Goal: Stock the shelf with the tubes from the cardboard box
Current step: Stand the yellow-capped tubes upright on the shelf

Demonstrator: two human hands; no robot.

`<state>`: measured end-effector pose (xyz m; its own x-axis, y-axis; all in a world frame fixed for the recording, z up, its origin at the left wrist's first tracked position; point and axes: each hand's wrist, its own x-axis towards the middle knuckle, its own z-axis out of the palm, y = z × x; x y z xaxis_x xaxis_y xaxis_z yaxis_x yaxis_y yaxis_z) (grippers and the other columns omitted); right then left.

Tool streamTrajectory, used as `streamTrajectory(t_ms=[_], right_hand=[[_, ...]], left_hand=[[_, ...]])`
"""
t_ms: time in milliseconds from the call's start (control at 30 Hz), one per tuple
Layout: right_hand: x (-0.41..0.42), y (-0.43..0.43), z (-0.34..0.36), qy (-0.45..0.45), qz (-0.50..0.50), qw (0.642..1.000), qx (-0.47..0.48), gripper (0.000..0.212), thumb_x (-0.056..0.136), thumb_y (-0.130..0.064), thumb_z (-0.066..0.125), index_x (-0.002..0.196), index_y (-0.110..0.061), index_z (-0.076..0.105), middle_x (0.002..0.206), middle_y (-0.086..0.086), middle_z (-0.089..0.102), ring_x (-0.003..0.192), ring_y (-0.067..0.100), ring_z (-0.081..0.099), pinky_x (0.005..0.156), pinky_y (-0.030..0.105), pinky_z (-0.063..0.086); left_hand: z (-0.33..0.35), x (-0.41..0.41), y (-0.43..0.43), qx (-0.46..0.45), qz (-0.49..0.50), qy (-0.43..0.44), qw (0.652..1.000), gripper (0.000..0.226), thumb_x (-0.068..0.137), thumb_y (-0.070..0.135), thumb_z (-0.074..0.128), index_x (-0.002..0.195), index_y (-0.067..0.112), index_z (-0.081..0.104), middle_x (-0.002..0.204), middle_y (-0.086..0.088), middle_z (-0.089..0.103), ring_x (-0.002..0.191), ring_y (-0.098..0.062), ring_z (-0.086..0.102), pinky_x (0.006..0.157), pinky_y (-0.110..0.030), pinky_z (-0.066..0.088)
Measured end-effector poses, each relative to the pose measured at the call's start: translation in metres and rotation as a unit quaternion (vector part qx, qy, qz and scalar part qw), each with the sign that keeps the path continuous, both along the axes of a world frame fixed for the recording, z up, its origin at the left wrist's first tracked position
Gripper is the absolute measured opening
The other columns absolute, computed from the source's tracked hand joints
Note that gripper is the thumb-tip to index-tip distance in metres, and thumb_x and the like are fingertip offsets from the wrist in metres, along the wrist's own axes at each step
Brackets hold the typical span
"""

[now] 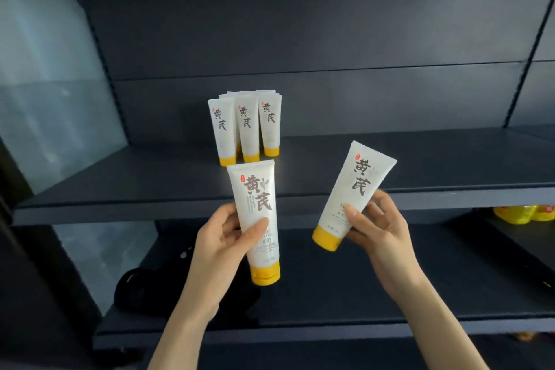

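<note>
Several white tubes with yellow caps (246, 126) stand cap-down in a tight group at the back of the dark shelf (420, 159). My left hand (222, 237) grips another such tube (258, 204) upright, cap down, in front of the shelf's front edge. My right hand (378, 225) pinches a second tube (354, 189), tilted to the right with its yellow cap low on the left. The cardboard box is out of view.
A lower shelf (360, 294) runs beneath my hands, with a dark round object (138, 288) on its left. Yellow packages (525, 213) sit at the right on the lower level. A translucent panel (45, 84) closes the left side.
</note>
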<state>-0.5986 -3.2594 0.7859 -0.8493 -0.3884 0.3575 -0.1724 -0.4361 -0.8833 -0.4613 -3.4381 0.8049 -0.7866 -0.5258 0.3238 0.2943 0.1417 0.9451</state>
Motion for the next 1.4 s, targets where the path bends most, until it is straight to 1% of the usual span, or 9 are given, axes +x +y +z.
streamTrajectory(t_ms=[233,433,533,633,800,900,1000,1233,1400], right_hand=[[-0.046,-0.064,0.050,0.048,-0.038,0.998,0.014,0.030,0.084,-0.009,0.068,0.110,-0.018,0.057,0.103,0.006,0.069,0.091,0.021,0.070,0.068,0.033,0.058],[-0.107,-0.124,0.064,0.063,-0.052,0.993,0.090,0.030,0.087,-0.006,0.065,0.109,-0.020,0.050,0.108,0.006,0.065,0.099,0.023,0.066,0.084,0.043,0.056],[-0.128,-0.151,0.066,0.072,-0.060,0.988,0.118,0.031,0.087,-0.007,0.065,0.109,-0.021,0.048,0.111,0.007,0.064,0.100,0.021,0.064,0.082,0.039,0.056],[-0.141,-0.171,0.066,0.084,-0.070,0.983,0.149,0.033,0.087,-0.009,0.065,0.111,-0.022,0.046,0.104,-0.003,0.061,0.097,0.014,0.062,0.075,0.029,0.055],[-0.143,-0.190,0.054,0.124,-0.065,0.972,0.191,0.034,0.089,-0.010,0.063,0.115,-0.023,0.045,0.102,-0.012,0.055,0.089,0.003,0.057,0.064,0.013,0.047],[-0.142,-0.195,0.052,0.143,-0.069,0.965,0.208,0.036,0.089,-0.010,0.063,0.120,-0.017,0.046,0.112,-0.007,0.056,0.099,0.009,0.057,0.078,0.019,0.050],[-0.143,-0.198,0.053,0.156,-0.076,0.958,0.226,0.040,0.089,-0.011,0.063,0.124,-0.013,0.045,0.121,0.000,0.056,0.109,0.013,0.054,0.088,0.028,0.047],[-0.148,-0.205,0.055,0.169,-0.097,0.945,0.264,0.044,0.087,-0.012,0.067,0.124,-0.011,0.043,0.125,0.006,0.054,0.114,0.018,0.053,0.087,0.025,0.045],[-0.135,-0.187,0.057,0.181,-0.152,0.944,0.232,0.043,0.087,-0.018,0.066,0.123,-0.014,0.043,0.126,0.001,0.045,0.108,0.007,0.043,0.088,0.018,0.039]], left_hand=[[0.013,0.000,-0.039,-0.010,0.026,0.023,0.999,0.037,0.066,0.031,0.072,0.101,0.022,0.065,0.100,0.008,0.073,0.093,-0.008,0.069,0.071,-0.017,0.055],[0.023,-0.010,-0.053,-0.023,0.062,0.047,0.997,0.035,0.065,0.033,0.071,0.099,0.028,0.065,0.100,0.012,0.073,0.093,-0.004,0.068,0.069,-0.012,0.052],[0.025,-0.014,-0.060,-0.026,0.079,0.055,0.995,0.029,0.066,0.033,0.071,0.094,0.033,0.067,0.100,0.010,0.073,0.093,-0.005,0.068,0.070,-0.014,0.053],[0.024,-0.016,-0.067,-0.023,0.100,0.056,0.993,0.029,0.065,0.035,0.071,0.094,0.034,0.068,0.100,0.011,0.073,0.094,-0.005,0.068,0.071,-0.024,0.056],[0.020,-0.019,-0.072,-0.016,0.121,0.057,0.991,0.029,0.065,0.034,0.071,0.094,0.034,0.067,0.099,0.011,0.073,0.093,-0.005,0.068,0.072,-0.026,0.053],[0.015,-0.020,-0.073,-0.014,0.128,0.052,0.990,0.033,0.065,0.033,0.071,0.098,0.030,0.065,0.100,0.012,0.073,0.093,-0.005,0.068,0.073,-0.027,0.054],[0.014,-0.021,-0.076,-0.016,0.132,0.053,0.990,0.036,0.065,0.033,0.071,0.100,0.028,0.065,0.100,0.012,0.073,0.094,-0.005,0.068,0.070,-0.019,0.057],[0.016,-0.027,-0.076,-0.011,0.146,0.084,0.986,0.035,0.064,0.028,0.072,0.098,0.028,0.067,0.098,0.014,0.073,0.091,-0.002,0.068,0.064,-0.011,0.052],[0.027,-0.024,-0.083,0.008,0.174,0.113,0.978,0.036,0.064,0.029,0.073,0.100,0.027,0.069,0.098,0.010,0.074,0.089,-0.004,0.069,0.062,-0.012,0.052]])
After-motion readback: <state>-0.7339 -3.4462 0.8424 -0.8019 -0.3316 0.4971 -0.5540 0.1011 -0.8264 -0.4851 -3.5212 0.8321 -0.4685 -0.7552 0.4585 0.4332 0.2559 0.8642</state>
